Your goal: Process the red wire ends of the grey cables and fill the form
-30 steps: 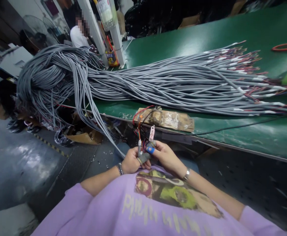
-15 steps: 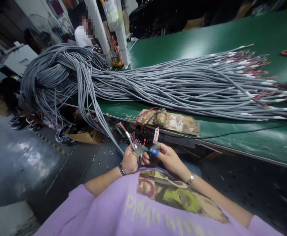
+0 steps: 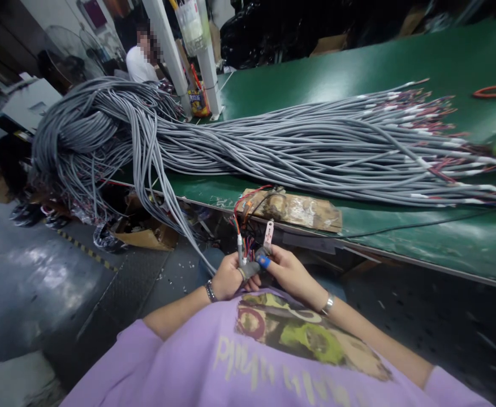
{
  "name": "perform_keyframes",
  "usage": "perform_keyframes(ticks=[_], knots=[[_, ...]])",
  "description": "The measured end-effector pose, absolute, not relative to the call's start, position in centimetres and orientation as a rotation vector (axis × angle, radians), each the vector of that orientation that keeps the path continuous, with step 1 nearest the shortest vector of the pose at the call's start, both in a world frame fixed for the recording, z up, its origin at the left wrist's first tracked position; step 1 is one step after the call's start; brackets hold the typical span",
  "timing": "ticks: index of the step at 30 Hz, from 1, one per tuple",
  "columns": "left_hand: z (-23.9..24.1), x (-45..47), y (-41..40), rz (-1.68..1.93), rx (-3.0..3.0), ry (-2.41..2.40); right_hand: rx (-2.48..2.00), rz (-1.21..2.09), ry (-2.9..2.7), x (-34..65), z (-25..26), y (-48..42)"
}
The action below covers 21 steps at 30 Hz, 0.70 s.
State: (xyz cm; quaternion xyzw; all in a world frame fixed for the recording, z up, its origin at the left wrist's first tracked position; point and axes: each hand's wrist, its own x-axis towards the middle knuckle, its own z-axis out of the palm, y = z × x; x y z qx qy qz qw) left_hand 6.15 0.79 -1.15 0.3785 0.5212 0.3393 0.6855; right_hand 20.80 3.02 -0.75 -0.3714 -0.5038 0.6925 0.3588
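My left hand (image 3: 227,279) is closed around several grey cables near my lap, a grey cover on its thumb. Bare coloured wires (image 3: 249,246) fan out above that grip, and one grey cable end (image 3: 241,252) with a white band stands upright there. My right hand (image 3: 293,272) meets the left thumb at the wires, its fingers pinched together and blue tape around a fingertip. From its grip a pale pink flat handle (image 3: 268,233) with a hole at the top sticks up. What lies between the touching fingertips is hidden.
A large bundle of grey cables (image 3: 281,144) lies along the green table (image 3: 443,237). A worn wooden block (image 3: 305,212) sits at the table's near edge. Behind stand white posts (image 3: 208,73); a person in white (image 3: 141,65) is farther back. An open cardboard box (image 3: 148,234) is below left.
My hands have come together, with the left thumb now against the right fingertips. The banded cable end in my left hand has swung from leaning left to nearly upright.
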Motion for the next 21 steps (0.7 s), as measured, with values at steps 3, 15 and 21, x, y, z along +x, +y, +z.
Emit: perform_keyframes(ticks=[3, 15, 21], knots=[[-1.2, 6.0, 0.7, 0.705, 0.842, 1.125, -0.984, 1.652, -1.381, 20.8, -0.9, 2.9], [-2.6, 6.3, 0.2, 0.938, 0.742, 1.229, -1.156, 1.659, -1.248, 20.2, -1.7, 2.9], [-1.9, 6.4, 0.2, 0.899, 0.767, 1.238, -1.099, 1.733, -1.172, 19.9, -1.0, 2.9]])
